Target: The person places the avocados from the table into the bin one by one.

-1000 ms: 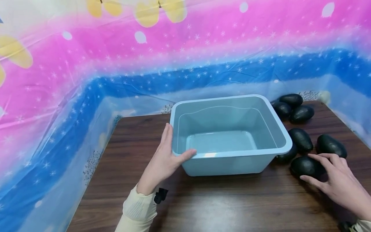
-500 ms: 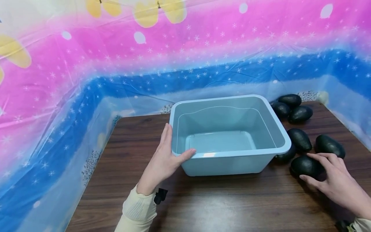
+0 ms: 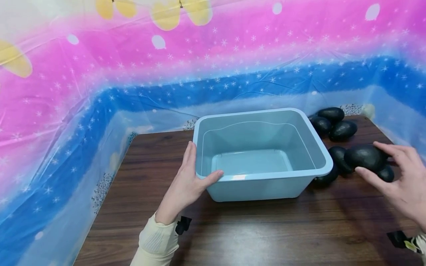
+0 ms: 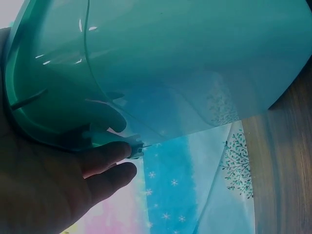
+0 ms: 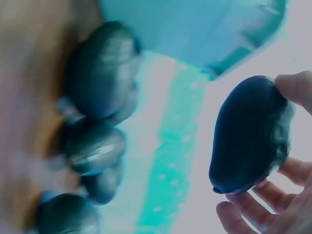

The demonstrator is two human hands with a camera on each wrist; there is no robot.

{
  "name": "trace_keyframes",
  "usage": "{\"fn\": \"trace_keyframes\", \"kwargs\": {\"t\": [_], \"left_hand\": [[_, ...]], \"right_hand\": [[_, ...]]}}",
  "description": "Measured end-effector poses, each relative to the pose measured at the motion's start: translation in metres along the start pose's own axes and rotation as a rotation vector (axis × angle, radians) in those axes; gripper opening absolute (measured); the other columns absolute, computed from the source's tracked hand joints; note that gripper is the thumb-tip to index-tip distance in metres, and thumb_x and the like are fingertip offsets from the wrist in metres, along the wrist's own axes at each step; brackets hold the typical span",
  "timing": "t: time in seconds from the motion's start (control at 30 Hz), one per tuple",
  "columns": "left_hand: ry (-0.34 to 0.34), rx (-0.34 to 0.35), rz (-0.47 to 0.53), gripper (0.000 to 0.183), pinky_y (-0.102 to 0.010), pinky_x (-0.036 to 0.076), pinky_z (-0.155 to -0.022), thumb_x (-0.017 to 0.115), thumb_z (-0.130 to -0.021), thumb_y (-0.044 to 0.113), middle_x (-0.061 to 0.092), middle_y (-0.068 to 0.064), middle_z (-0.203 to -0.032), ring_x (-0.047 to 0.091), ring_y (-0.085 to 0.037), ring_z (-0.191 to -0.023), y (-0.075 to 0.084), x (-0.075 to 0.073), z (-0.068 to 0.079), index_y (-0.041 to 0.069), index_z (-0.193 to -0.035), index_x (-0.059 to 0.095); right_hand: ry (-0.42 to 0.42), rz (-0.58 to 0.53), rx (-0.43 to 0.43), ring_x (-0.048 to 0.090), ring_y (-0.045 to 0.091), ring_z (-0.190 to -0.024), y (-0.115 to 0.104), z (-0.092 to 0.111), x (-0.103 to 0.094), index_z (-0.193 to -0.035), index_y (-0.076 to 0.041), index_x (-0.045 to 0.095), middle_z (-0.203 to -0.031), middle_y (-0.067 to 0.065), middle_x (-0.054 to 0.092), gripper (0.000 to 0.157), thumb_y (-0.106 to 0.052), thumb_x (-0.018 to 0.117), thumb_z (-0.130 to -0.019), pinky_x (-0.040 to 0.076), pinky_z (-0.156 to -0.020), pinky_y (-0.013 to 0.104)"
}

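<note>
A dark green avocado [image 3: 365, 158] is held above the table by my right hand [image 3: 404, 183], between thumb and fingertips. The right wrist view shows the avocado [image 5: 251, 136] with its narrow end angled downward. My left hand [image 3: 186, 183] rests at the near left corner of a pale blue plastic basin [image 3: 256, 186]. Its thumb lies over the front rim, and its fairly straight fingers [image 4: 109, 180] lie along the outer left side. Nothing lies on the part of the basin's floor that shows.
Several more avocados [image 3: 343, 130] lie on the brown wooden table [image 3: 266, 232] right of the basin, some partly hidden behind the basin or the raised avocado. A patterned pink and blue cloth [image 3: 199, 55] hangs around the table's back and left.
My right hand has lifted the near avocado off the table, up and slightly to the right. The left hand and basin keep their places, apart from a slight shift of the head view.
</note>
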State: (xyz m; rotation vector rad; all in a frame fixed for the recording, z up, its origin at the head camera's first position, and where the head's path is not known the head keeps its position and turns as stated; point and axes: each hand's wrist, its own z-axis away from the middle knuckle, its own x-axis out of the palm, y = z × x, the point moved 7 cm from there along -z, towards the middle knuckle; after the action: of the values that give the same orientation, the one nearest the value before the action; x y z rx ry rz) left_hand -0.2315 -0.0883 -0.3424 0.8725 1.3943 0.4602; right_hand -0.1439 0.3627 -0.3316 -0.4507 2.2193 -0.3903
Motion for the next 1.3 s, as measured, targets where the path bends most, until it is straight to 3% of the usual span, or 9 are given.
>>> {"fn": "trace_keyframes", "kwargs": {"t": [0.13, 0.23, 0.3, 0.43, 0.53, 0.7, 0.8, 1.13, 1.3], "left_hand": [[0.004, 0.003, -0.008, 0.117, -0.052, 0.021, -0.113, 0.059, -0.075, 0.078, -0.013, 0.009, -0.160, 0.002, -0.016, -0.147, 0.001, -0.001, 0.000, 0.026, -0.155, -0.008], [0.006, 0.008, -0.011, 0.117, -0.052, 0.022, -0.113, 0.059, -0.075, 0.078, -0.013, 0.009, -0.160, 0.003, -0.016, -0.147, 0.001, -0.002, 0.000, 0.025, -0.155, -0.008], [0.006, 0.009, -0.007, 0.115, -0.053, 0.022, -0.113, 0.060, -0.077, 0.076, -0.013, 0.009, -0.160, 0.003, -0.016, -0.147, 0.001, -0.002, 0.000, 0.026, -0.155, -0.009], [0.002, 0.004, 0.001, 0.114, -0.053, 0.022, -0.112, 0.061, -0.078, 0.074, -0.013, 0.009, -0.160, 0.003, -0.017, -0.147, 0.000, -0.001, 0.000, 0.027, -0.155, -0.009], [-0.001, -0.003, -0.002, 0.116, -0.053, 0.021, -0.113, 0.059, -0.076, 0.077, -0.013, 0.009, -0.160, 0.003, -0.017, -0.147, -0.001, 0.001, 0.001, 0.027, -0.155, -0.009], [-0.004, -0.009, -0.004, 0.118, -0.052, 0.022, -0.112, 0.058, -0.074, 0.080, -0.012, 0.010, -0.160, 0.004, -0.016, -0.147, -0.001, 0.003, 0.001, 0.026, -0.155, -0.008], [0.000, -0.005, -0.004, 0.118, -0.052, 0.023, -0.112, 0.059, -0.074, 0.079, -0.012, 0.009, -0.160, 0.005, -0.016, -0.147, -0.001, 0.003, 0.002, 0.024, -0.156, -0.007], [0.007, -0.001, -0.014, 0.116, -0.052, 0.022, -0.113, 0.059, -0.076, 0.077, -0.012, 0.008, -0.160, 0.004, -0.016, -0.147, 0.001, 0.000, 0.002, 0.026, -0.155, -0.009], [0.008, -0.007, -0.012, 0.115, -0.052, 0.022, -0.113, 0.059, -0.076, 0.077, -0.012, 0.008, -0.160, 0.004, -0.016, -0.147, 0.000, -0.001, 0.002, 0.027, -0.155, -0.009]], "right_hand": [[0.059, -0.055, -0.047, 0.040, 0.045, -0.110, -0.025, -0.014, -0.012, -0.144, -0.006, 0.047, -0.133, 0.028, 0.042, 0.066, -0.022, 0.076, -0.086, 0.027, -0.102, 0.024], [0.056, -0.095, -0.091, 0.042, 0.043, -0.109, -0.046, -0.021, -0.014, -0.144, -0.009, 0.048, -0.134, 0.027, 0.043, 0.067, -0.020, 0.077, -0.085, 0.022, -0.096, 0.010], [0.038, -0.124, -0.123, 0.043, 0.036, -0.109, -0.059, -0.025, -0.013, -0.143, -0.010, 0.049, -0.133, 0.026, 0.043, 0.070, -0.017, 0.080, -0.081, 0.024, -0.093, 0.009], [-0.001, -0.153, -0.186, 0.041, 0.012, -0.107, -0.082, -0.033, -0.007, -0.142, -0.012, 0.051, -0.132, 0.022, 0.046, 0.076, -0.013, 0.084, -0.074, 0.031, -0.080, 0.012], [-0.040, -0.164, -0.220, 0.039, 0.004, -0.106, -0.093, -0.037, 0.002, -0.143, -0.015, 0.051, -0.131, 0.017, 0.048, 0.080, -0.011, 0.086, -0.071, 0.032, -0.075, 0.011], [-0.099, -0.192, -0.246, 0.043, 0.014, -0.111, -0.100, -0.041, 0.016, -0.144, -0.019, 0.049, -0.130, 0.013, 0.047, 0.083, -0.011, 0.086, -0.070, 0.030, -0.084, 0.008], [-0.112, -0.197, -0.254, 0.044, 0.021, -0.112, -0.101, -0.043, 0.022, -0.143, -0.020, 0.051, -0.130, 0.012, 0.048, 0.082, -0.013, 0.087, -0.070, 0.029, -0.084, 0.012], [-0.144, -0.211, -0.308, 0.045, 0.021, -0.116, -0.109, -0.049, 0.035, -0.139, -0.022, 0.055, -0.129, 0.005, 0.053, 0.079, -0.017, 0.089, -0.068, 0.031, -0.088, 0.020], [-0.171, -0.222, -0.332, 0.045, 0.023, -0.117, -0.112, -0.051, 0.042, -0.137, -0.020, 0.058, -0.127, 0.003, 0.055, 0.075, -0.019, 0.089, -0.068, 0.035, -0.091, 0.039]]}}
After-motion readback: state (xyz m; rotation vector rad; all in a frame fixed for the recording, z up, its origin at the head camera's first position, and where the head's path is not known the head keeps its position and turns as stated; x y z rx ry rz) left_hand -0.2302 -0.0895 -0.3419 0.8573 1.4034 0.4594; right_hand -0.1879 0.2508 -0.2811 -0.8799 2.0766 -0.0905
